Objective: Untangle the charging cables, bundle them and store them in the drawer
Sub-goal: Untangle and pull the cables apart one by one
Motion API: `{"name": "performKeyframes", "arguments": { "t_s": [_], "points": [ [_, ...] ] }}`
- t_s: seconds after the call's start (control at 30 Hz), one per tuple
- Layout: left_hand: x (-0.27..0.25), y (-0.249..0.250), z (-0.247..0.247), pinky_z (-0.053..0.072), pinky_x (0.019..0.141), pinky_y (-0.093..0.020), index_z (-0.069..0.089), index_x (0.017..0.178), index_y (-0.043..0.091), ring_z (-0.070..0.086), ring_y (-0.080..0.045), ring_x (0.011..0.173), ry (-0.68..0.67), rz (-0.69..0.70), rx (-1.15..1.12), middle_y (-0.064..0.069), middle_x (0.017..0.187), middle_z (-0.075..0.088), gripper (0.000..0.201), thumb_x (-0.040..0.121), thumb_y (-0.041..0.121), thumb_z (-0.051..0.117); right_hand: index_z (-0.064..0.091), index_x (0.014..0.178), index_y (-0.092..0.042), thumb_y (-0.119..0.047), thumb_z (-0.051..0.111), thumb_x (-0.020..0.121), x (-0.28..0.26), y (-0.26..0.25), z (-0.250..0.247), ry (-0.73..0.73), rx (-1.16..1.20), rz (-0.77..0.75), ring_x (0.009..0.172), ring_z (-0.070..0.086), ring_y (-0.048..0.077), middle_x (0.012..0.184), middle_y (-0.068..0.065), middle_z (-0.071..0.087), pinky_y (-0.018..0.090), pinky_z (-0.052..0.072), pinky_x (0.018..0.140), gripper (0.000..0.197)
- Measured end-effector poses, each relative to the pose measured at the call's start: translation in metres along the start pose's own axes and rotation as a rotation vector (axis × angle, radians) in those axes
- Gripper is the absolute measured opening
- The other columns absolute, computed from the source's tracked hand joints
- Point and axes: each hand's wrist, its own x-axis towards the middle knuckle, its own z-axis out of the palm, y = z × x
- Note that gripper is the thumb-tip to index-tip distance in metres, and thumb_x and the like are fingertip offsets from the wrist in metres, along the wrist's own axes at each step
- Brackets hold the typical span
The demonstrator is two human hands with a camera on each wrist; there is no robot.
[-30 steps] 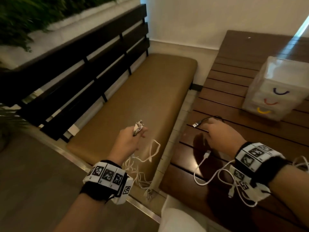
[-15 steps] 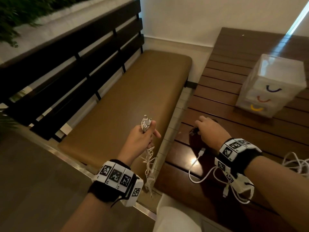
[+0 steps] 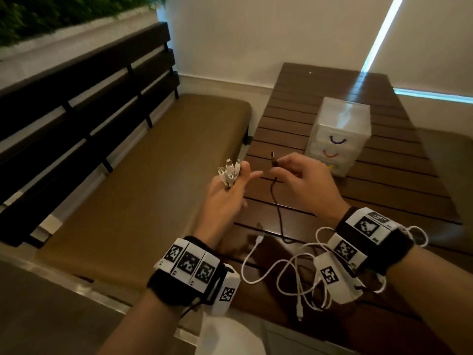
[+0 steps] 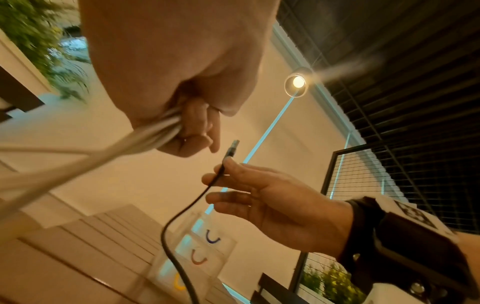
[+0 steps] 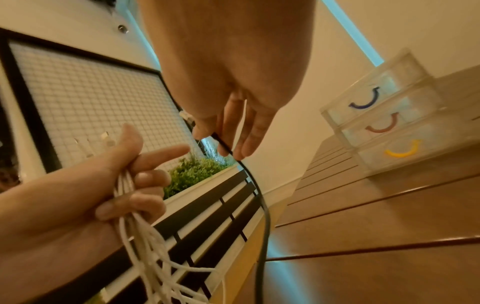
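Note:
My left hand grips a bunch of white cable ends, plugs pointing up, its forefinger stretched toward the right hand; the white cables hang below the fist. My right hand pinches the plug end of a black cable just right of the left hand, other fingers loosely spread. The black cable droops to the wooden table. More white cable lies tangled on the table by my right wrist. A clear drawer unit with blue, orange and yellow handles stands behind the right hand, drawers closed.
A brown cushioned bench with a dark slatted backrest runs along the left, next to the table. A planter with greenery tops the wall behind it. A white wall closes off the far side.
The right hand has lifted the black cable's plug off the table and brought it up beside the left hand. The left hand has risen and moved right with its white cable ends.

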Motion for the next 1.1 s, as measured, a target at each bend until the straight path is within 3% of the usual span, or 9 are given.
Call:
{"name": "performKeyframes", "arguments": {
  "t_s": [0.13, 0.23, 0.37, 0.57, 0.7, 0.8, 0.93, 1.0, 1.1],
  "points": [
    [0.007, 0.010, 0.034, 0.047, 0.060, -0.034, 0.075, 0.103, 0.026, 0.058, -0.005, 0.063, -0.009, 0.198, 0.055, 0.011, 0.062, 0.060, 0.055, 0.081, 0.072, 0.054, 0.074, 0.099, -0.016, -0.022, 0.069, 0.091, -0.016, 0.001, -0.033, 0.028, 0.182, 0.033, 0.089, 0.071, 0.012, 0.093, -0.002, 0.075, 0.037, 0.057, 0.085, 0.012],
    [0.009, 0.019, 0.058, 0.047, 0.068, -0.024, 0.075, 0.107, 0.022, 0.066, -0.002, 0.077, -0.127, 0.339, 0.159, 0.012, 0.080, 0.071, 0.051, 0.074, 0.061, 0.071, 0.076, 0.100, -0.015, -0.024, 0.072, 0.087, -0.026, 0.002, -0.053, 0.017, 0.234, 0.026, 0.094, 0.068, 0.015, 0.100, 0.006, 0.072, 0.029, 0.053, 0.087, 0.016],
    [0.010, 0.030, 0.072, 0.037, 0.060, -0.009, 0.072, 0.086, 0.025, 0.057, 0.006, 0.067, -0.134, 0.366, 0.319, 0.017, 0.073, 0.063, 0.030, 0.072, 0.051, 0.075, 0.075, 0.101, -0.021, -0.020, 0.067, 0.091, -0.042, 0.001, -0.080, -0.061, 0.260, 0.000, 0.109, 0.062, 0.012, 0.107, 0.001, 0.069, 0.021, 0.047, 0.094, 0.012],
    [-0.002, 0.047, 0.055, 0.029, 0.052, -0.017, 0.042, 0.057, 0.025, 0.040, -0.006, 0.051, -0.033, 0.438, 0.371, 0.009, 0.055, 0.042, 0.049, 0.099, 0.050, 0.047, 0.069, 0.118, -0.021, -0.030, 0.062, 0.095, -0.086, 0.029, -0.074, -0.273, 0.039, 0.242, 0.096, 0.067, 0.005, 0.104, -0.009, 0.072, 0.036, 0.055, 0.093, 0.025],
    [-0.006, 0.059, 0.046, 0.044, 0.054, -0.041, 0.054, 0.059, 0.004, 0.053, -0.025, 0.052, -0.006, 0.427, 0.385, -0.010, 0.054, 0.054, 0.065, 0.100, 0.053, 0.039, 0.063, 0.125, -0.021, -0.034, 0.063, 0.095, -0.114, 0.043, -0.057, -0.474, -0.209, 0.223, 0.103, 0.062, 0.005, 0.120, -0.004, 0.068, 0.020, 0.048, 0.085, 0.033],
    [-0.006, 0.058, 0.043, 0.049, 0.058, -0.049, 0.056, 0.057, 0.004, 0.057, -0.032, 0.056, 0.038, 0.395, 0.433, -0.016, 0.056, 0.058, 0.075, 0.096, 0.064, 0.036, 0.057, 0.133, -0.019, -0.039, 0.062, 0.094, -0.123, 0.051, -0.045, -0.529, -0.423, 0.205, 0.111, 0.060, 0.014, 0.124, 0.000, 0.064, 0.023, 0.045, 0.084, 0.044],
    [-0.009, 0.058, 0.037, 0.051, 0.065, -0.029, 0.057, 0.062, 0.020, 0.061, -0.016, 0.071, 0.053, 0.381, 0.402, -0.006, 0.072, 0.061, 0.059, 0.092, 0.066, 0.037, 0.055, 0.132, -0.016, -0.041, 0.060, 0.094, -0.133, 0.064, -0.033, -0.600, -0.573, 0.264, 0.109, 0.060, 0.022, 0.120, 0.006, 0.064, 0.034, 0.051, 0.087, 0.046],
    [-0.011, 0.062, 0.036, 0.043, 0.058, -0.014, 0.060, 0.064, 0.016, 0.060, -0.008, 0.061, 0.036, 0.333, 0.343, -0.001, 0.064, 0.061, 0.057, 0.090, 0.063, 0.039, 0.062, 0.123, -0.017, -0.044, 0.059, 0.094, -0.135, 0.068, -0.029, -0.568, -0.564, 0.274, 0.101, 0.062, 0.022, 0.111, 0.006, 0.065, 0.033, 0.051, 0.079, 0.040],
    [-0.017, 0.067, 0.039, 0.044, 0.052, -0.010, 0.053, 0.059, 0.017, 0.062, -0.012, 0.054, 0.017, 0.312, 0.207, -0.004, 0.054, 0.056, 0.051, 0.091, 0.055, 0.041, 0.068, 0.113, -0.021, -0.058, 0.055, 0.091, -0.134, 0.071, -0.025, -0.546, -0.509, 0.301, 0.088, 0.064, 0.017, 0.095, 0.002, 0.070, 0.033, 0.053, 0.075, 0.045]
  ]
}}
